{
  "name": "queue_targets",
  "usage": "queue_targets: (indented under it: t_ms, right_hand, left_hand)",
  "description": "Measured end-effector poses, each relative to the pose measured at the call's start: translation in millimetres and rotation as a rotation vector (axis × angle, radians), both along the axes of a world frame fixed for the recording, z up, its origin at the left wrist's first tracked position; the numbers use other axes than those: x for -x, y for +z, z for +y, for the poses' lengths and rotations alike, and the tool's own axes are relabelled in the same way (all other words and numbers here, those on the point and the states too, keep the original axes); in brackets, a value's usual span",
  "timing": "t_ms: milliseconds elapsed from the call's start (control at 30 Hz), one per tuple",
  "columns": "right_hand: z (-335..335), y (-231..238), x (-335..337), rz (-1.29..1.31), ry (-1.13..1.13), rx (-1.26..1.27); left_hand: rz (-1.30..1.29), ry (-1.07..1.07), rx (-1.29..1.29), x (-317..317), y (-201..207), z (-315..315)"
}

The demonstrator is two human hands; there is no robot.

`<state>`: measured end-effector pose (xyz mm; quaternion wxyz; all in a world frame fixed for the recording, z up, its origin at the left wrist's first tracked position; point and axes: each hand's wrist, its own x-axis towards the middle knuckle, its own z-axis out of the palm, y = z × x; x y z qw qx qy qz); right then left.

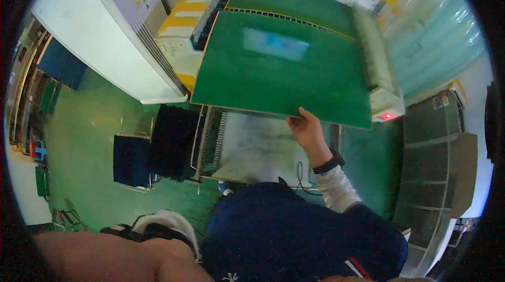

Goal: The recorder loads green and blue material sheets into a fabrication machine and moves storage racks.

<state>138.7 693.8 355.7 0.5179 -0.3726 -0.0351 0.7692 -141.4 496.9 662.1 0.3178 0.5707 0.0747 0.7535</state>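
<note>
Head view: with our right hand (307, 131) we pinch the green board (284, 74) by its near edge; uneven support could tip it; left hand unseen.

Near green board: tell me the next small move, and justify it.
I'd probably bring the left hand to the left part of the near green board's near edge: only the right hand is seen holding that edge, just right of its middle, and the left corner has no hand on it.
</note>
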Motion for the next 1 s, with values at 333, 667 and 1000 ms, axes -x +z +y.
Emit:
queue_targets:
  t_ms: [333,667,1000]
  right_hand:
    - [8,-10,-2,-0.037,-0.015,0.026]
    - [11,-1,9,0.0,-0.009,-0.048]
    - [33,-16,6,-0.032,0.002,-0.057]
  left_hand:
    - [0.011,-0.009,-0.009,0,4,-3]
    - [0.016,-0.01,-0.003,0,13,-15]
    - [0.006,0.093,0.023,14,31,-35]
